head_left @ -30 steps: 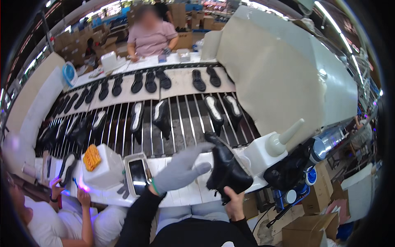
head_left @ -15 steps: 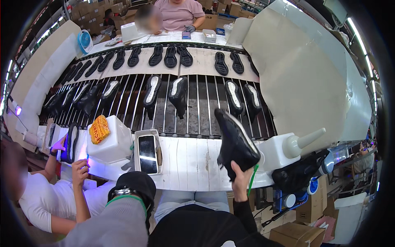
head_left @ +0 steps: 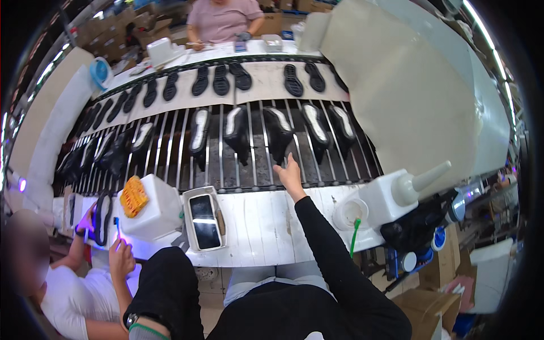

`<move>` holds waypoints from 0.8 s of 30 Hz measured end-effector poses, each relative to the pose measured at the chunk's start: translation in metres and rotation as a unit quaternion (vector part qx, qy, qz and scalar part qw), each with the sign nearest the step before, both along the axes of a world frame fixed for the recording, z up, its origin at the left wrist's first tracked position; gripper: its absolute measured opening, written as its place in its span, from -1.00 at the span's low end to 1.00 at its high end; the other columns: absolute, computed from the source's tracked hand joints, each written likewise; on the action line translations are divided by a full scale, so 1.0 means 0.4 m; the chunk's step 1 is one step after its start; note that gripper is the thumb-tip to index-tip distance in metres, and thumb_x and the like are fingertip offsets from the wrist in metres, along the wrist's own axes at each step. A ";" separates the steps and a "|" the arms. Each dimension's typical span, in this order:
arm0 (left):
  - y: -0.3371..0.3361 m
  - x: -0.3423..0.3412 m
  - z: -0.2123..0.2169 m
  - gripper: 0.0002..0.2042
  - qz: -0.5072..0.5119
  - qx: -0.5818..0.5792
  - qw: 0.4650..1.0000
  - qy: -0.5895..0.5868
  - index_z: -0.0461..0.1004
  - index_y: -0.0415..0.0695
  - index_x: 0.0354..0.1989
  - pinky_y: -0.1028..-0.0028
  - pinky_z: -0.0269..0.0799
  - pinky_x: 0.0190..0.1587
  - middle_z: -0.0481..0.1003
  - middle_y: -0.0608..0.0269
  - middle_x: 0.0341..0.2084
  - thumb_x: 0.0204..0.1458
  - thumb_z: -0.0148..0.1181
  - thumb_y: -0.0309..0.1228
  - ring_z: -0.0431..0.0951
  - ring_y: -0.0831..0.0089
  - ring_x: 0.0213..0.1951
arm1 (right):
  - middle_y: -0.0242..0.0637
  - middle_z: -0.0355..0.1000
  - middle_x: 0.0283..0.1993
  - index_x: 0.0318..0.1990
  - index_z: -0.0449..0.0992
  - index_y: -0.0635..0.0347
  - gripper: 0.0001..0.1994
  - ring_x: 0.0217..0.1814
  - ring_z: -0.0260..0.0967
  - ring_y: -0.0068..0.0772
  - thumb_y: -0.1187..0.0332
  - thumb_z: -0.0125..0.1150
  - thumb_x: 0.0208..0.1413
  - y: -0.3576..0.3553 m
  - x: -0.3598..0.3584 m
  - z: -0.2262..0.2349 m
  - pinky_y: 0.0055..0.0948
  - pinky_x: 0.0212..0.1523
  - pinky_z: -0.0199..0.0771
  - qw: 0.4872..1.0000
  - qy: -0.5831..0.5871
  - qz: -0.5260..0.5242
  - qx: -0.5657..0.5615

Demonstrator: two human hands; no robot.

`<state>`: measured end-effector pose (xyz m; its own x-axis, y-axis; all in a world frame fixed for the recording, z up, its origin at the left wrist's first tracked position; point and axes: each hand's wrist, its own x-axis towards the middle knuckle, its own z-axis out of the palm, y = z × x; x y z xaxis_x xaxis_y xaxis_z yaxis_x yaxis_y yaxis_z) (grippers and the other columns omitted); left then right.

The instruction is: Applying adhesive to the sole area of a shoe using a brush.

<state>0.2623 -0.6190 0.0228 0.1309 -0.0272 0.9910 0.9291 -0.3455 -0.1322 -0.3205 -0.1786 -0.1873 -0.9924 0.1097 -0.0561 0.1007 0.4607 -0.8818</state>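
Observation:
My right hand (head_left: 290,175) reaches over the near edge of the metal-rod rack (head_left: 260,186), fingers apart and nothing held. Just beyond its fingertips a black shoe upper (head_left: 279,135) rests on the rods, pale bottom facing up; whether they touch is unclear. More black shoe uppers flank it, one on the left (head_left: 236,133) and one on the right (head_left: 315,133). My left arm is folded back at the lower left. Only the grey, green-edged glove cuff of my left hand (head_left: 148,333) shows below a wristwatch; its fingers lie out of frame.
Black soles (head_left: 220,79) line a strip behind the rack. On the white table (head_left: 260,226) stand a tray with a phone (head_left: 204,218), a white container with an orange packet (head_left: 134,196), a cup with a green-handled brush (head_left: 350,214) and a nozzle bottle (head_left: 385,198). Two people work nearby.
My right hand has moved forward and left and let go of the black shoe upper, which now sits on the rods. My left arm has dropped toward the lower left.

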 end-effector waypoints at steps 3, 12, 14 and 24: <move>-0.165 -0.054 -0.205 -0.70 0.343 -0.153 0.920 -0.109 0.44 -0.33 0.03 0.40 0.41 0.05 0.51 0.08 -0.03 0.11 0.10 -0.53 0.52 0.26 -0.07 | 0.23 0.22 0.32 0.32 0.13 0.54 -0.28 0.43 0.15 -0.01 0.44 0.29 0.01 -0.002 -0.044 0.009 -0.32 0.37 0.10 0.986 0.124 -0.074 -0.083; -0.632 -0.530 -0.657 -0.53 0.812 -0.383 0.223 -0.379 0.17 -0.32 0.29 0.50 0.30 0.15 0.30 0.04 0.19 0.17 -0.02 -0.60 0.44 0.24 0.01 | 0.38 0.17 0.27 0.25 0.11 0.68 -0.10 0.38 0.07 0.24 0.25 0.47 -0.16 0.369 -0.383 -0.051 -0.10 0.42 -0.02 0.922 0.175 -0.331 0.098; -0.498 -0.677 -0.662 -0.57 0.815 -0.328 0.287 -0.381 0.20 -0.31 0.25 0.47 0.29 0.16 0.32 0.05 0.15 0.18 -0.03 -0.56 0.44 0.24 0.00 | 0.35 0.21 0.24 0.24 0.15 0.64 -0.06 0.34 0.11 0.25 0.18 0.51 -0.22 0.435 -0.395 -0.088 -0.10 0.40 0.04 0.914 0.164 -0.356 0.105; 0.534 -0.862 -0.245 -0.62 0.614 -0.101 0.700 -0.350 0.53 -0.18 -0.20 0.10 0.17 0.22 0.55 0.14 -0.28 0.24 -0.15 -0.15 0.49 0.26 -0.09 | 0.23 0.39 0.01 -0.03 0.34 0.50 -0.26 0.07 0.40 0.20 0.21 0.55 -0.37 0.404 -0.444 0.104 -0.07 0.11 0.44 0.939 0.035 -0.271 0.210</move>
<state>-0.0825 -0.4055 -0.0752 -0.5875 -0.1696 0.7913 0.3554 0.8244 0.4406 -0.4980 -0.0171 -0.1456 -0.7846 0.5965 0.1688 0.3685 0.6678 -0.6468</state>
